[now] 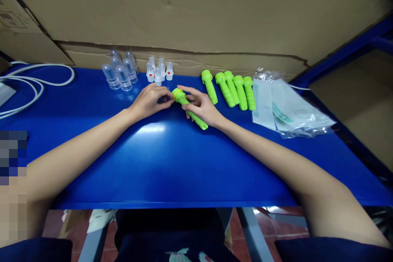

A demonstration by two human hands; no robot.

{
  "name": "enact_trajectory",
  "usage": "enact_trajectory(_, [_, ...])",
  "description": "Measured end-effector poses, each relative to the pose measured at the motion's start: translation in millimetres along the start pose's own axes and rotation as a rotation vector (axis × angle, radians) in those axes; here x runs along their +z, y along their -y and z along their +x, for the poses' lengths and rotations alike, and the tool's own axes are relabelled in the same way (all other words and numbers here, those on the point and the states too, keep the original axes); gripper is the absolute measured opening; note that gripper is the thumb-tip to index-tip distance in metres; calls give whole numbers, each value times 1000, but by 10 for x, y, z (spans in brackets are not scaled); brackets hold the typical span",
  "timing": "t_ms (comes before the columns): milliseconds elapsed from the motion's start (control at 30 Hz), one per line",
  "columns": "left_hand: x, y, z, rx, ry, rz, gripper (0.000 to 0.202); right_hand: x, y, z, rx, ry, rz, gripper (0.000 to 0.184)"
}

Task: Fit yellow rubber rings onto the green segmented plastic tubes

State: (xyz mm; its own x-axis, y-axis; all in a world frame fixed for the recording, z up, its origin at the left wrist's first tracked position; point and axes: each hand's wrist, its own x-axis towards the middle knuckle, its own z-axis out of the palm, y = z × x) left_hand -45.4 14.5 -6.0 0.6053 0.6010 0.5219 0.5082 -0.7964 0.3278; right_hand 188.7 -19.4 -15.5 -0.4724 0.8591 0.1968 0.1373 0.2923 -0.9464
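Observation:
A lime-green plastic flashlight body (196, 119) lies slanted between my hands above the blue table, its wide head toward the upper left. My right hand (201, 106) is closed around its upper barrel. At the head, where a yellowish rim shows, my left hand (153, 101) pinches the edge with thumb and fingertips; anything smaller between them is hidden. Beyond my left hand stand several small white caps with clear domes and red dots (158, 75). Several more green flashlight bodies (225, 90) rest in a row beyond my right hand.
Several clear plastic tubes (123, 77) stand at the back left. Clear bags with white and green print (285, 106) lie at the right. White cable (39, 86) loops over the left end of the blue table (172, 172). A cardboard wall (196, 12) closes off the back.

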Motion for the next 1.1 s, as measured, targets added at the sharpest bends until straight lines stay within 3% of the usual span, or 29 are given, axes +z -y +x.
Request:
enact_trajectory(167, [3, -26, -13, 9, -21, 37, 12, -20, -15, -8, -27, 27, -14, 70])
enact_trajectory(300, [40, -92, -8, -62, -62, 94, 8, 6, -10, -14, -66, 17, -42, 67])
enact_trajectory(567, [90, -109, 36, -193, -254, 137, 4, 83, -3, 5, -56, -35, -45, 71])
enact_trajectory(867, [13, -147, 8, -112, -164, 109, 7, 108, 62, -45, -14, -46, -10, 68])
enact_trajectory(1100, [28, -163, 5, -65, -136, 107, 14, 90, -50, -34, -47, -63, -17, 64])
